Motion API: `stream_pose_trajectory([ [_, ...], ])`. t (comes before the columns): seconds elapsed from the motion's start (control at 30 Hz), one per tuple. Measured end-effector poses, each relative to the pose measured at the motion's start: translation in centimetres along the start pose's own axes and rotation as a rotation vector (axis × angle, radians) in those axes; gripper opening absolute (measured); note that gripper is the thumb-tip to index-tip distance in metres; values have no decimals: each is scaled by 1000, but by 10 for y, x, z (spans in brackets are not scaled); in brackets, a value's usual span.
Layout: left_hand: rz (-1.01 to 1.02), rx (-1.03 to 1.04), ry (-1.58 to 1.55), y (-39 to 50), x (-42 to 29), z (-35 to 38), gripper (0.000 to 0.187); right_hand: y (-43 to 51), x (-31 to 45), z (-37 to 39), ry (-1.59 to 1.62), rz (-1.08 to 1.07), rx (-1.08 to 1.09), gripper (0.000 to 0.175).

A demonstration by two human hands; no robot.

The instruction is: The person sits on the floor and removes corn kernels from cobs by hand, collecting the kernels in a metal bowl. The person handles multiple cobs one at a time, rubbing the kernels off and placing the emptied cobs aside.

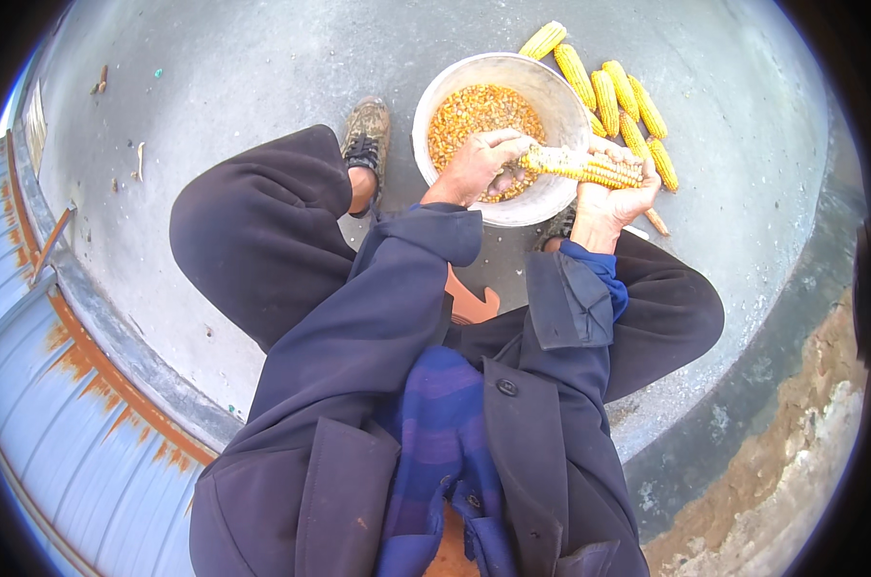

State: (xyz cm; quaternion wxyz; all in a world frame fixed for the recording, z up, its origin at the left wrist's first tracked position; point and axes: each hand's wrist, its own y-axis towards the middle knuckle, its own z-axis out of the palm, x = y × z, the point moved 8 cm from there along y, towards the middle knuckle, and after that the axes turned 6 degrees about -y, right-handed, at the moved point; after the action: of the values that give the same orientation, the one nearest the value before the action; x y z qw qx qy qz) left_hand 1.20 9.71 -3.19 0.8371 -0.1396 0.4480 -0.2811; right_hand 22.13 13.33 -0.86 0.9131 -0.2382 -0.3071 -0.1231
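Observation:
A partly shelled corn cob is held crosswise over the right part of a white plastic bucket. My right hand cradles its right end, where rows of yellow kernels remain. Bare patches show along its left half, and my left hand grips that end with the thumb on top. Loose corn kernels cover the bottom of the bucket, below my left hand. Several whole yellow corn cobs lie on the concrete just beyond and to the right of the bucket.
A thin bare cob rests on the floor by my right knee. An orange plastic piece shows between my legs. At left runs a rust-stained corrugated metal sheet; a rough wall is at lower right. Small debris dots the concrete floor.

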Motion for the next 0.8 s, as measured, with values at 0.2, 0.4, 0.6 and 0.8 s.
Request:
stream_pose_trajectory([
  [0.2,-15,-135,-37,-3,3,-8,32,0,-8,-5,-45,12,24,28],
  [0.4,32,-51,-35,-4,1,-5,25,1,-9,-12,-152,-32,-114,28],
  [0.6,110,-92,-87,0,7,2,19,0,-10,-24,-167,-7,-242,27],
  [0.8,193,-260,-44,-1,11,-1,19,2,-14,-30,-102,14,-140,24],
])
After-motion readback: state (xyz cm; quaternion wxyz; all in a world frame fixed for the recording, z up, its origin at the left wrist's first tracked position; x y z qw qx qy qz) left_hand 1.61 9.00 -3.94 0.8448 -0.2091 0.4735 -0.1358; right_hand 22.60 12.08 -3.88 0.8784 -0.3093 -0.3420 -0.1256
